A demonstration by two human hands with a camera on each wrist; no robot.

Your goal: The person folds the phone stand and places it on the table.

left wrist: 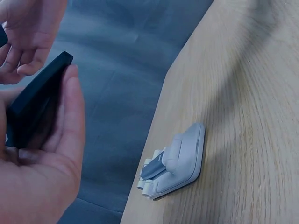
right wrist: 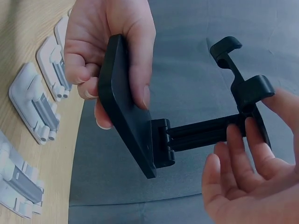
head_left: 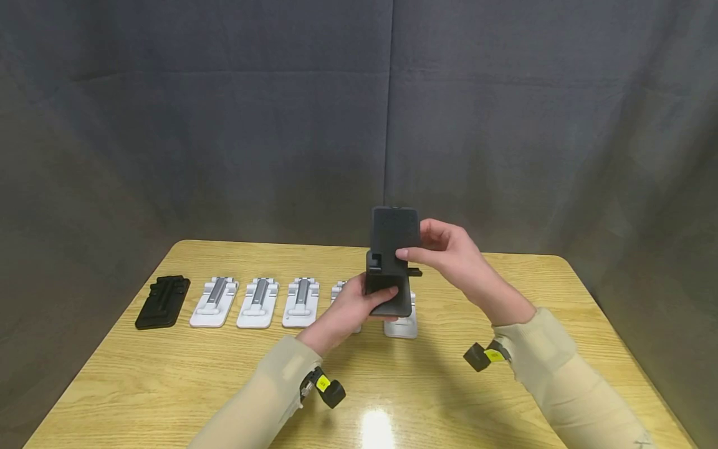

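Both hands hold a black phone stand (head_left: 395, 231) above the table, its arm unfolded between base and upper plate. My left hand (head_left: 359, 299) grips the base (right wrist: 124, 102), thumb on one face and fingers behind. My right hand (head_left: 451, 252) pinches the upper plate by its side edge, thumb in front. In the right wrist view, the right hand's fingers lie at the back of that plate beside the arm (right wrist: 201, 133), and two hooked lips (right wrist: 254, 91) stick out from the plate. Behind the left hand, a white folded stand (head_left: 336, 290) is mostly hidden.
On the wooden table (head_left: 224, 386), a row of folded stands runs leftward: several white ones (head_left: 258, 304), with a black one (head_left: 162, 302) at the far left. Another white stand (head_left: 401, 327) lies below the held one. A dark curtain (head_left: 269, 137) hangs behind the table.
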